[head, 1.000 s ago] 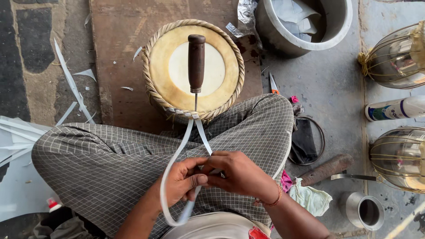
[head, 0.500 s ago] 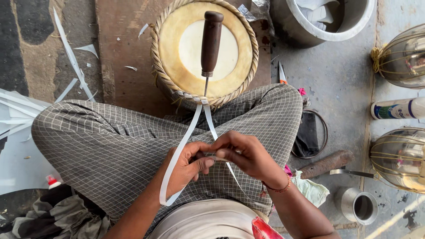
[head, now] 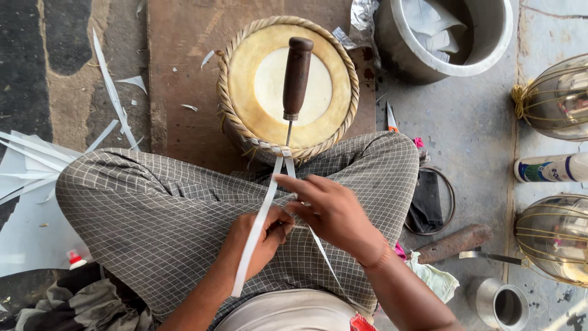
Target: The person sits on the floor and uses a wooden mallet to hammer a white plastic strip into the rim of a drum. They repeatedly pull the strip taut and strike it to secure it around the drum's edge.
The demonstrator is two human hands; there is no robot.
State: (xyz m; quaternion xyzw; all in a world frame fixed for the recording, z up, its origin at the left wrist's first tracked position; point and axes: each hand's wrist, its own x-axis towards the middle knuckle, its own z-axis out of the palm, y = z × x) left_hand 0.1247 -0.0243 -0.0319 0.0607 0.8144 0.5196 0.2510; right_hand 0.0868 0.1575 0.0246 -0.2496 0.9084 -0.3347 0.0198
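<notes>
A round drum head with a braided rim sits between my crossed legs. An awl with a dark wooden handle is stuck through the rim nearest me. A white strap runs from that rim down to my lap. My left hand pinches the strap. My right hand lies over it, fingers on the strap where the two ends meet.
A metal pot with white scraps stands at the upper right. Two metal bowl-shaped drum shells and a tube lie at the right. A wooden-handled tool and a small metal cup sit by my right knee. White strips litter the left.
Both hands have shifted slightly along the strap; my right hand now reaches farther toward the drum rim. The view has dropped a little lower over the drum.
</notes>
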